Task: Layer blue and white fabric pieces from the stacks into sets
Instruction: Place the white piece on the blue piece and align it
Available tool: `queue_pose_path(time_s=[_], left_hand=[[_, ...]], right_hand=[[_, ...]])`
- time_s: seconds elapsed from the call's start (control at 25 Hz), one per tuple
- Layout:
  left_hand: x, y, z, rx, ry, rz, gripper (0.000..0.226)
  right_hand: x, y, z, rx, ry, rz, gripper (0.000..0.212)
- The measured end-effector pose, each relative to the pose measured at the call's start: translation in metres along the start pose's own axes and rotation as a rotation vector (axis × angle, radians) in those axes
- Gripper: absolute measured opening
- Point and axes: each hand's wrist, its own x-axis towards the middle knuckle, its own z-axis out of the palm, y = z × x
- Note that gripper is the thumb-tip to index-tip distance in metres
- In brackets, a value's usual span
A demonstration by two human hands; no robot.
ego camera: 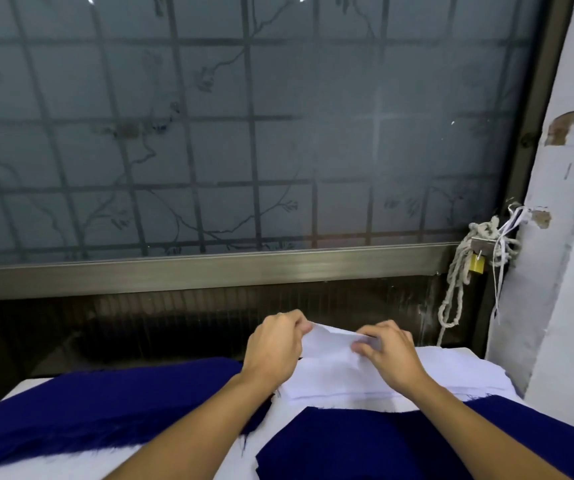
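A stack of white fabric pieces lies at the back right of the table. My left hand and my right hand each pinch the far edge of the top white piece, which is lifted off the stack. A thick stack of dark blue pieces lies on the left. A single blue piece is spread flat in front, between my forearms and under the right one.
The white table ends at a dark gap below a frosted, barred window. On the right, a white wall stands close, with a knotted rope and a padlock hanging at the window frame.
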Motion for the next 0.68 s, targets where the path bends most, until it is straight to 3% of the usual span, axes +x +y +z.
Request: queue_pose_path(time_s=[0.2, 0.48, 0.68], left_hand=[[-0.017, -0.024, -0.057, -0.076, 0.099, -0.144, 0.028], [-0.073, -0.069, -0.134, -0.16, 0.243, -0.297, 0.028], [-0.114, -0.101, -0.155, -0.211, 0.23, -0.372, 0.025]], right_hand=[[-0.017, -0.013, -0.039, 0.09, 0.011, -0.025, 0.028], [-0.059, -0.055, -0.063, 0.212, -0.101, -0.022, 0.012], [-0.095, -0.067, -0.063, 0.245, -0.131, 0.065, 0.009]])
